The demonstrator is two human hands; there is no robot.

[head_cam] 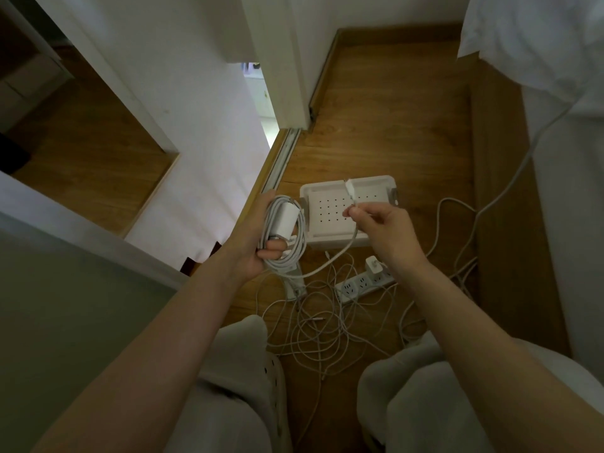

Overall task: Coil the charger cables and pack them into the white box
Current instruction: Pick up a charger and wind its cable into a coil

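Wooden floor [376,109] planks carry a square white box [327,207] with a perforated base at frame centre, and thin loose cables [313,331] tangle below it. The left hand [255,243] closes its grip round a smooth cable coil [277,204] and blocky adapter [287,220]; the right hand [389,230] pinches its free end [349,188].

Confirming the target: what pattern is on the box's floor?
White box, its floor dotted with a grid of small dark holes; head view.
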